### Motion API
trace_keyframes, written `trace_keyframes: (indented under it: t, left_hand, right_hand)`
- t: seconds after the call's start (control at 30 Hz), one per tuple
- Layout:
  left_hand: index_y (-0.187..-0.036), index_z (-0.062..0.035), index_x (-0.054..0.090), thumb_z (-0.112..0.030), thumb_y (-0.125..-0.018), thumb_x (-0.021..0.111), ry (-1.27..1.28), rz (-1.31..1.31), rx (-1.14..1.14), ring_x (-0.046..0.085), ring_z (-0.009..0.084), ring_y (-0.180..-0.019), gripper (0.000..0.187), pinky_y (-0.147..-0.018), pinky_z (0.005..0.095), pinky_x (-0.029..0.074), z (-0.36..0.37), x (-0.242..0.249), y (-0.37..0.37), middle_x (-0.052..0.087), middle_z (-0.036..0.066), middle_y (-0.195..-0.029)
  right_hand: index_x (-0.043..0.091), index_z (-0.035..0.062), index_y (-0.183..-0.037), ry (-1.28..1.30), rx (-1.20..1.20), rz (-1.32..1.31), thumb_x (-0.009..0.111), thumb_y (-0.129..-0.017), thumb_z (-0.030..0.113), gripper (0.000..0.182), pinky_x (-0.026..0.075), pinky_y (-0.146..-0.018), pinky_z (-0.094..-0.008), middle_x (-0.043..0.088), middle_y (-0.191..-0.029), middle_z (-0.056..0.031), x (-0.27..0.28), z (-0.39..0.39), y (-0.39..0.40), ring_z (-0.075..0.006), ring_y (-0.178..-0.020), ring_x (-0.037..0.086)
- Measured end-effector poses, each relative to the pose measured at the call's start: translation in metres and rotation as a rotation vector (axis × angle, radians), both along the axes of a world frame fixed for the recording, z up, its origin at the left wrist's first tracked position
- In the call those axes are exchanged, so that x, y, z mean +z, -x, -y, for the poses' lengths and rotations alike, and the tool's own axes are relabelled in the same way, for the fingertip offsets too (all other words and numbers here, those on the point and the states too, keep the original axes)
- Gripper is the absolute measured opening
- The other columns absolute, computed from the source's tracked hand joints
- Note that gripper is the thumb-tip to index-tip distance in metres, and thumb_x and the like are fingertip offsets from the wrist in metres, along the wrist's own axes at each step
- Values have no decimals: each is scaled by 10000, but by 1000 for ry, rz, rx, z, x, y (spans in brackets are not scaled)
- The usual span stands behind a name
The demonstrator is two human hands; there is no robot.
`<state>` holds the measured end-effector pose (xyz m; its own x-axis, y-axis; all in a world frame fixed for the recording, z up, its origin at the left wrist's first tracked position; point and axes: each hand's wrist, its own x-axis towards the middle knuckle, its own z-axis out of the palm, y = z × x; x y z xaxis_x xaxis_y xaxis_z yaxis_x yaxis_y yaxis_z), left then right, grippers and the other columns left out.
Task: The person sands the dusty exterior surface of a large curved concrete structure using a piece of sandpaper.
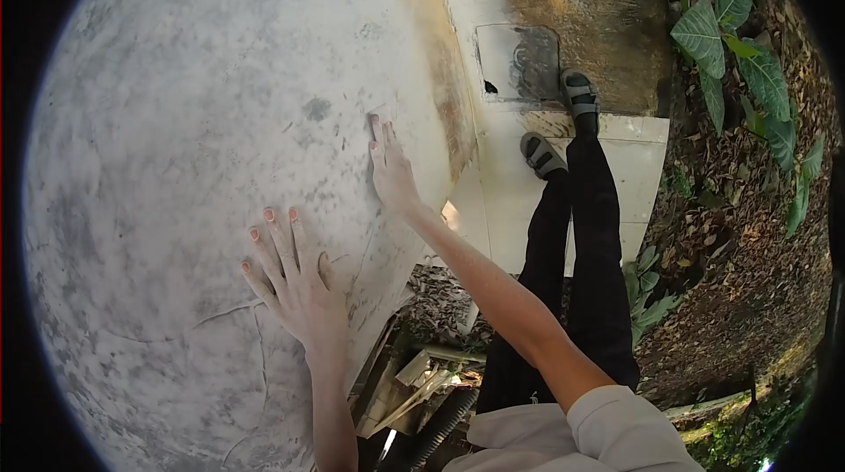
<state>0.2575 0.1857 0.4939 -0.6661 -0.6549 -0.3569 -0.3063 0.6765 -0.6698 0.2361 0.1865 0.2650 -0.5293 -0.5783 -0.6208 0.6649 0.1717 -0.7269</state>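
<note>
A large pale surface with grey smudges (176, 120) fills the left half of the view. My left hand (304, 292) lies palm down on it with fingers spread, dusted with whitish powder and holding nothing. Farther up and to the right, my right hand (393, 168) presses on the same surface with its fingers close together. Something small, thin and pale shows at its fingertips, too small to name. Thin cracks run through the surface below and beside my left hand.
My feet in grey sandals (542, 155) rest on pale panels (616, 182) beside a brown stained slab (607, 14). A square cover (519, 63) has a small dark hole. Wood scraps (422, 388) and a ribbed hose (447, 426) lie below. Leafy plants (766, 80) stand right.
</note>
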Motion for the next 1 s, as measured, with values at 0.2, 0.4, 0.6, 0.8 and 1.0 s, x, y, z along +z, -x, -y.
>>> trace_keyframes:
  t: [0.2, 0.4, 0.6, 0.8, 1.0]
  left_hand:
    - [-1505, -216, 307, -260, -849, 627, -22, 44, 21, 209, 246, -1458, 731, -1192, 476, 152, -9, -15, -13, 233, 5, -1586]
    - [-1502, -194, 315, -216, -827, 634, -99, 81, 8, 188, 276, -1462, 747, -1195, 489, 138, -17, -47, -31, 222, 31, -1588]
    - [-1494, -182, 329, -219, -833, 631, -105, 106, 6, 204, 265, -1458, 728, -1190, 488, 142, -17, -72, -32, 241, 22, -1583]
    - [-1500, -175, 315, -196, -841, 622, -149, 93, 4, 170, 277, -1468, 727, -1193, 494, 102, -17, -89, -30, 220, 26, -1590]
    - [-1506, -176, 299, -196, -834, 628, -146, 120, -23, 166, 260, -1470, 748, -1199, 486, 89, -18, -103, -33, 218, 21, -1590]
  right_hand:
    - [246, 14, -1496, 117, 70, -152, 367, -1022, 196, 521, 180, -1181, -404, 160, -1561, -239, 53, -75, -125, -393, -1446, 154]
    - [267, 22, -1488, -78, 4, 127, 317, -1033, 242, 508, 214, -1169, -413, 260, -1521, -257, -69, -38, -62, -390, -1428, 217]
    - [237, -31, -1483, -17, 51, 24, 319, -1034, 231, 526, 192, -1174, -417, 209, -1543, -254, -31, -59, -100, -386, -1436, 197]
    - [259, -26, -1478, 57, 38, -34, 368, -1023, 176, 510, 181, -1178, -415, 180, -1552, -251, -19, -81, -146, -388, -1443, 175]
    - [309, -39, -1451, -164, 53, 309, 346, -1030, 237, 505, 220, -1163, -421, 233, -1524, -276, -138, -36, -82, -413, -1414, 234]
